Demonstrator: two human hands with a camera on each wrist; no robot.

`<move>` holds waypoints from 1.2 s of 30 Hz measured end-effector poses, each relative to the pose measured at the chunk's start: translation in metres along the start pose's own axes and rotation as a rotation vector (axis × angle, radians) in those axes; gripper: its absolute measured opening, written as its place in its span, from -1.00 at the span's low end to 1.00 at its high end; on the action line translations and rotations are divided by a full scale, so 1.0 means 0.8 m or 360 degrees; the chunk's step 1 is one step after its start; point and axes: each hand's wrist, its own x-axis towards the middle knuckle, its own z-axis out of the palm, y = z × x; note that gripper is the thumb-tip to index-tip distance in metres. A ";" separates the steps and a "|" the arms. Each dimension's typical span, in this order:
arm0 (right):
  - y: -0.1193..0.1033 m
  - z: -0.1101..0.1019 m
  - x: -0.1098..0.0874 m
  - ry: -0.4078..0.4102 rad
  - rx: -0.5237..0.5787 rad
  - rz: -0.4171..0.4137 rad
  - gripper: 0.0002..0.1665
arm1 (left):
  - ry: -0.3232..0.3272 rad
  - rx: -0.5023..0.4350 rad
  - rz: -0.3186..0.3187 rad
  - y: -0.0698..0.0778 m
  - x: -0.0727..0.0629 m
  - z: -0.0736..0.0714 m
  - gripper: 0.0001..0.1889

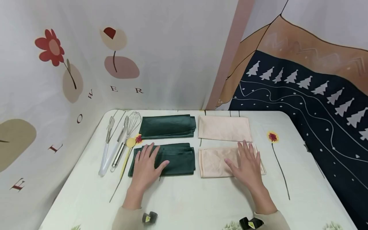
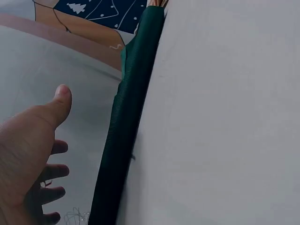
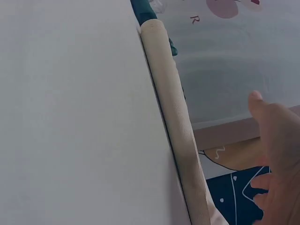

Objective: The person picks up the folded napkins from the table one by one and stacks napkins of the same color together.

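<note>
In the head view, two folded dark green cloths lie left of two folded pale peach cloths, in two rows. My left hand (image 1: 146, 169) is over the left part of the near green cloth (image 1: 181, 161), fingers spread. Over the right part of the near peach cloth (image 1: 214, 164) is my right hand (image 1: 248, 169), its fingers also spread. Both wrist views show a gap between hand and cloth: the left hand (image 2: 23, 154) stands off the green cloth (image 2: 126, 108), the right hand (image 3: 283, 154) off the peach one (image 3: 173, 108). Neither holds anything.
Behind lie the far green cloth (image 1: 166, 126) and far peach cloth (image 1: 224, 127). At the table's left are a whisk (image 1: 118, 156), a yellow spoon-like utensil (image 1: 130, 142) and two utensils with whitish handles (image 1: 104, 156). Printed curtains (image 1: 172, 64) hang behind the table.
</note>
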 end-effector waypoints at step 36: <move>-0.072 0.073 0.085 -0.0402 0.0997 -0.0033 -0.32 | -0.0011 -0.0429 -0.0605 -0.043 -0.035 -0.023 -0.17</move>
